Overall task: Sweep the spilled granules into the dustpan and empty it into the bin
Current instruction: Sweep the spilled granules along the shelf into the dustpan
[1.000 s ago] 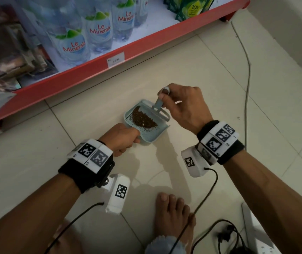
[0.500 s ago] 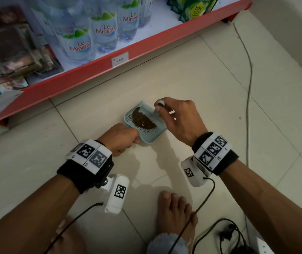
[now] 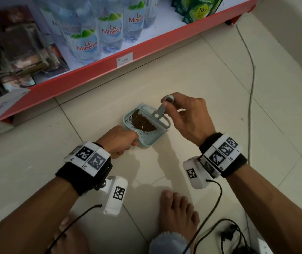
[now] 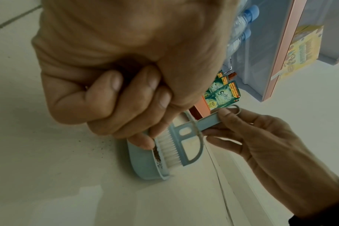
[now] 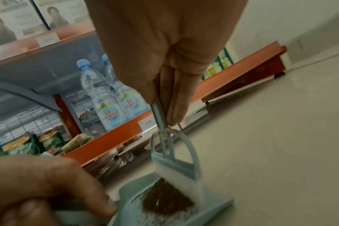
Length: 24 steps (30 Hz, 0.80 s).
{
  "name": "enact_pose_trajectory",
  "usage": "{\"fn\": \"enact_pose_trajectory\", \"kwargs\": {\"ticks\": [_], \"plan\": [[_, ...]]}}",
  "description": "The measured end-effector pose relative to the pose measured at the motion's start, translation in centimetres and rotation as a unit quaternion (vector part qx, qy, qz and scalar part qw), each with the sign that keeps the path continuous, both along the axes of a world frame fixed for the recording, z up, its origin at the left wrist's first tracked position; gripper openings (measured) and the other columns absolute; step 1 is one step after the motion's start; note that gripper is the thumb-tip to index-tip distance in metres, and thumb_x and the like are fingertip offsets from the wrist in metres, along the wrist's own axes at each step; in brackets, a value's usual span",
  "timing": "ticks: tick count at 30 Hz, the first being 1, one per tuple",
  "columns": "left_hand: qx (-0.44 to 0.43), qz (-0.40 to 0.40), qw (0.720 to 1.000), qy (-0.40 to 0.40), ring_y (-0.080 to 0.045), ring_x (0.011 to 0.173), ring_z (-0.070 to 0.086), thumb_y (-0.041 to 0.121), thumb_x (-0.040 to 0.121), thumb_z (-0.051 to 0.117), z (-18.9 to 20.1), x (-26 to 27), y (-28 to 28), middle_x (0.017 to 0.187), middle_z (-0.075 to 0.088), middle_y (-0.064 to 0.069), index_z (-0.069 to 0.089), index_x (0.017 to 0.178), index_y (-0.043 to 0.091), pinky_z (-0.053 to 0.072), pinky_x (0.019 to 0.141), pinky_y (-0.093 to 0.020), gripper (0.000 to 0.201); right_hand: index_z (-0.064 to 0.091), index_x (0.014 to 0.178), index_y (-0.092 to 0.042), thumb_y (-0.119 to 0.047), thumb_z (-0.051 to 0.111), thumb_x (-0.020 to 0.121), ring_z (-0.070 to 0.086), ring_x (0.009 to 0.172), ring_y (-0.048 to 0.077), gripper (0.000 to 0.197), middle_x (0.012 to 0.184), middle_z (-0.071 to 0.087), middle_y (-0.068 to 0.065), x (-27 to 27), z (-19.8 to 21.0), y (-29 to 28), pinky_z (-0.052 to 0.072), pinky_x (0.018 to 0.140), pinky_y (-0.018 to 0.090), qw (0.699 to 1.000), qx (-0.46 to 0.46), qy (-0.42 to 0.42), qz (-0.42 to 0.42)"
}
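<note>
The sweeping step is nearly done: the brown granules (image 3: pixel 143 121) lie heaped in the small pale-blue plastic dustpan (image 3: pixel 152 138) on the tiled floor (image 3: pixel 210 85). The left hand (image 3: pixel 120 141) grips its handle; the right hand (image 3: pixel 187 116) pinches the matching white-bristled brush (image 3: pixel 158 114) at the pan's mouth. Next, I judge, comes lifting the pan level; no bin is visible.

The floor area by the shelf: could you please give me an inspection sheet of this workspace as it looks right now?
Surface: pale tiled floor; a few stray specks beside the dustpan in the left wrist view.
Job's things: light blue dustpan on the floor, holding a pile of brown granules; small brush with its bristles at the pile. No bin in view.
Clutter: nothing seen.
Hands: left hand grips the dustpan handle; right hand pinches the brush handle.
Cables: black wrist-camera leads; thin cable along the floor.
Surroundings: red shelf with Le Minerale bottles; bare foot.
</note>
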<state>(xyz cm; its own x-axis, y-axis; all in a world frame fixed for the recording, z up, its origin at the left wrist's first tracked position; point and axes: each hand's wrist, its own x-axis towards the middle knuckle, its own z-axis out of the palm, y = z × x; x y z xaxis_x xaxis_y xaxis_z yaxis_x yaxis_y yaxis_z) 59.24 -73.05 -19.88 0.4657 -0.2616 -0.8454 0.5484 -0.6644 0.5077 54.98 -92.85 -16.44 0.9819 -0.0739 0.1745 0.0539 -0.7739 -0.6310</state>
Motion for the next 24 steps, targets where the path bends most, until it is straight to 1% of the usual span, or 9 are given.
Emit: {"fn": "enact_pose_trajectory", "kwargs": {"ticks": [3,7,9,12,15,16,20,22,24], "plan": [[0.001,0.0,1.0,0.0,-0.01,0.033,0.024,0.027,0.09,0.054,-0.1,-0.2,0.3,0.042,0.034,0.006,0.067,0.08,0.011,0.02,0.036,-0.012,0.023,0.069,0.099,-0.01,-0.018,0.056,0.098,0.069,0.075,0.006,0.015,0.083,0.072,-0.003,0.2,0.5,-0.4,0.053,0.066,0.008,0.997,-0.002,-0.055,-0.047],[0.004,0.003,1.0,0.002,-0.01,0.034,0.025,0.027,0.092,0.054,-0.1,-0.4,0.8,0.044,0.035,0.005,0.067,0.08,0.009,0.02,0.035,-0.013,0.025,0.069,0.103,-0.008,-0.018,0.054,0.099,0.07,0.077,0.022,0.019,0.09,0.074,0.006,0.4,0.2,-1.0,0.06,0.071,0.036,0.994,-0.082,-0.052,-0.058],[0.006,0.004,1.0,0.002,-0.01,0.032,0.025,0.027,0.092,0.054,0.0,-0.5,1.0,0.043,0.035,0.006,0.067,0.081,0.009,0.02,0.035,-0.013,0.025,0.069,0.103,-0.007,-0.018,0.051,0.101,0.068,0.074,0.024,0.021,0.089,0.072,0.007,0.0,-0.4,-0.4,0.059,0.071,0.039,0.994,-0.111,-0.01,-0.01],[0.005,0.003,1.0,0.003,-0.009,0.031,0.025,0.027,0.091,0.054,0.0,-0.6,1.2,0.043,0.034,0.006,0.067,0.081,0.01,0.02,0.035,-0.012,0.024,0.069,0.101,-0.01,-0.021,0.052,0.101,0.069,0.075,0.014,0.02,0.09,0.073,0.002,-1.0,-1.0,1.1,0.059,0.072,0.025,0.997,-0.057,0.024,0.043],[0.005,0.006,1.0,0.003,-0.009,0.031,0.026,0.027,0.091,0.055,-0.1,-0.7,1.5,0.041,0.035,0.007,0.067,0.081,0.01,0.021,0.035,-0.012,0.024,0.069,0.101,-0.011,-0.019,0.055,0.099,0.068,0.078,0.006,0.016,0.088,0.074,-0.002,-1.0,-0.5,1.4,0.054,0.07,0.006,0.999,0.01,-0.03,0.012],[0.004,0.008,1.0,0.003,-0.009,0.031,0.026,0.027,0.091,0.055,-0.1,-0.7,1.6,0.041,0.035,0.007,0.067,0.08,0.01,0.021,0.035,-0.012,0.023,0.069,0.101,-0.011,-0.02,0.055,0.099,0.068,0.078,0.006,0.016,0.09,0.074,-0.002,-0.8,-0.3,1.2,0.054,0.07,0.008,0.999,0.003,-0.051,-0.001],[0.006,0.011,1.0,0.001,-0.009,0.032,0.026,0.026,0.092,0.055,-0.2,-0.8,2.0,0.042,0.036,0.006,0.067,0.08,0.01,0.021,0.036,-0.012,0.024,0.07,0.107,-0.014,-0.024,0.054,0.1,0.069,0.078,0.021,0.021,0.097,0.074,0.001,0.0,0.0,0.1,0.059,0.069,0.039,0.991,-0.108,-0.048,-0.062],[0.006,0.012,1.0,0.002,-0.01,0.032,0.026,0.026,0.092,0.055,-0.2,-0.8,2.1,0.042,0.036,0.006,0.067,0.081,0.009,0.021,0.036,-0.012,0.023,0.071,0.107,-0.014,-0.022,0.053,0.1,0.068,0.075,0.022,0.021,0.099,0.075,0.002,0.0,-0.3,0.3,0.058,0.067,0.04,0.988,-0.146,-0.022,-0.039],[0.002,0.013,1.0,0.003,-0.01,0.033,0.026,0.025,0.091,0.055,-0.1,-0.9,2.2,0.043,0.036,0.005,0.068,0.083,0.008,0.021,0.037,-0.013,0.023,0.072,0.102,-0.012,-0.019,0.054,0.099,0.069,0.074,0.018,0.02,0.094,0.075,0.002,-0.5,-0.6,1.1,0.06,0.069,0.034,0.994,-0.108,0.009,0.014]]}}
